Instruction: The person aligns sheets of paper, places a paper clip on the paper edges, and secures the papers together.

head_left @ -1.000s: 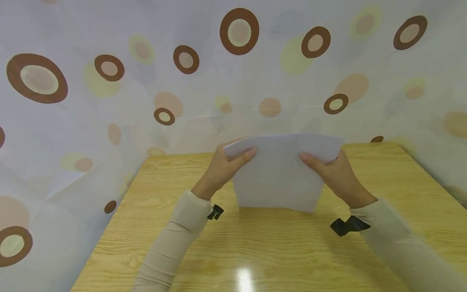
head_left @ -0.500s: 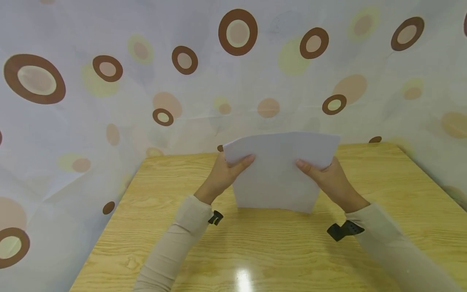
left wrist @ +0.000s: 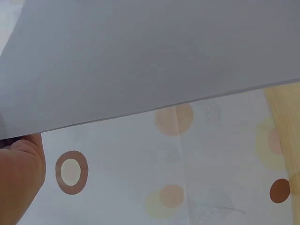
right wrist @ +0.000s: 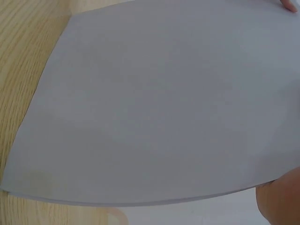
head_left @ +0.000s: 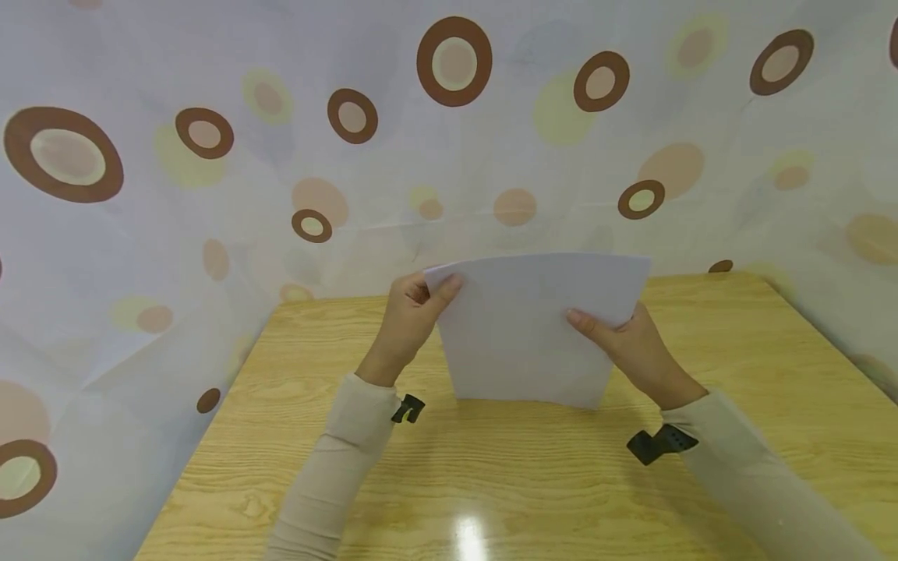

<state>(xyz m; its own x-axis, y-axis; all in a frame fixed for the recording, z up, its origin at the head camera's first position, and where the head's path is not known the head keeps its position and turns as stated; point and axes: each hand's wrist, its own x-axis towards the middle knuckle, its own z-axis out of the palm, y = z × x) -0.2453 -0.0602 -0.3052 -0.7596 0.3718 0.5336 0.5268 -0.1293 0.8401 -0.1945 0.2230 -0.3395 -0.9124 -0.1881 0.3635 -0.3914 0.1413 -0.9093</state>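
A thin stack of white paper (head_left: 526, 343) stands upright over the table in the head view, its lower edge close to the wood. My left hand (head_left: 407, 319) pinches its upper left corner, thumb on the near face. On the right side, lower down, my right hand (head_left: 641, 351) grips the edge with the thumb lying across the front. The left wrist view shows the paper (left wrist: 140, 61) from close by, with part of my left hand (left wrist: 21, 173) at its edge. Layered edges of the paper (right wrist: 154, 112) show along the bottom of the right wrist view.
The wooden table (head_left: 281, 467) extends below and to both sides of the hands. A pale sheet with printed circles (head_left: 245, 195) hangs behind the table and along its sides. Dark straps (head_left: 662, 444) sit at the cuffs of both light sleeves.
My left hand has shifted to the paper's upper left corner, its thumb now nearer that edge. The right hand has slid slightly down the right side, and the upper edge looks straighter.
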